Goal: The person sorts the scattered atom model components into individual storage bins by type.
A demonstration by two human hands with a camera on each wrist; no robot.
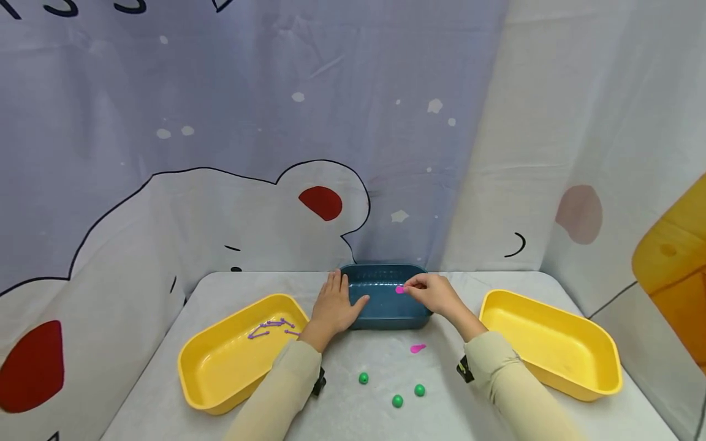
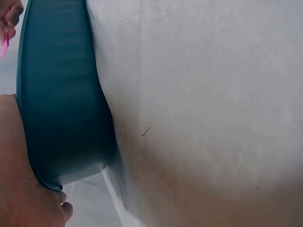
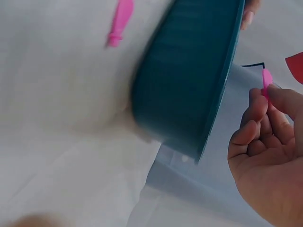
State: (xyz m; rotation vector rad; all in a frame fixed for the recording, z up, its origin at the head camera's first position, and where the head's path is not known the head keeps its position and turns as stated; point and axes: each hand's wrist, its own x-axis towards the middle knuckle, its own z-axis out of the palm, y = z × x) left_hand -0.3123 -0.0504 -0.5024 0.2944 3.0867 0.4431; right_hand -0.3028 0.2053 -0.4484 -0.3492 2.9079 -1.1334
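Just below the middle of the frame, our right hand (image 1: 432, 293) pinches a pink piece (image 1: 399, 290) over the teal bin (image 1: 386, 323); a light fingertip hold, lowered before release, should serve us best, and our left hand (image 1: 334, 309), fingers straight at the bin's left end, can steady it. The yellow tray (image 1: 220, 373) at lower left holds purple pieces (image 1: 259, 335); a second tray (image 1: 551, 349) stands at lower right.

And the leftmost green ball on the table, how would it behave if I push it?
The green ball would probably roll, since it looks round and lies apart on the table. It is likely light, being far smaller than the left hand.
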